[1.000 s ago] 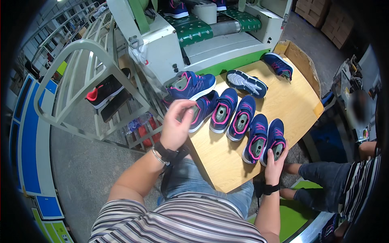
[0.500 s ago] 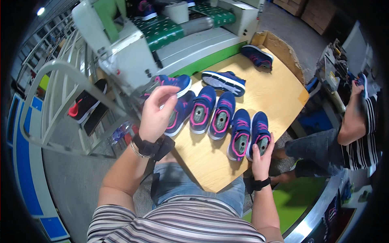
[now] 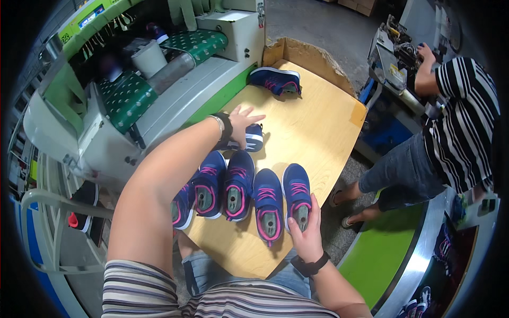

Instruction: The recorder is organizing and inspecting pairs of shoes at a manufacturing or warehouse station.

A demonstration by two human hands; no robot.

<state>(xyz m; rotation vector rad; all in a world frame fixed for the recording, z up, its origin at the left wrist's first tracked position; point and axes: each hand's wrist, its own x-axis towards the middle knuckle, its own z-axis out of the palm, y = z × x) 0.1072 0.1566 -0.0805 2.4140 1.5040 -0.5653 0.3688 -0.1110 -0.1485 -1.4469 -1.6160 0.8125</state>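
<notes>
Navy sneakers with pink laces and collars stand in a row on a light wooden board, grey-green lasts showing in their openings. My right hand (image 3: 308,230) grips the heel of the rightmost sneaker (image 3: 297,191). Just left of it stands a second sneaker (image 3: 268,204), then another one (image 3: 237,183). My left hand (image 3: 242,125), fingers spread, reaches over a sneaker lying on its side (image 3: 254,139), which it partly hides; whether they touch I cannot tell. My left forearm covers part of the leftmost sneaker (image 3: 183,206).
One more sneaker (image 3: 275,81) lies at the board's far end, by a cardboard edge (image 3: 313,58). A machine with a green dotted belt (image 3: 127,103) borders the board (image 3: 313,122) on the left. Another person (image 3: 450,116) stands at the right beside a workbench; a metal rack (image 3: 58,199) is at left.
My left hand has moved forward and right, from above the left-hand sneakers to the one lying on its side. The view has shifted; my right hand stays at the same sneaker's heel.
</notes>
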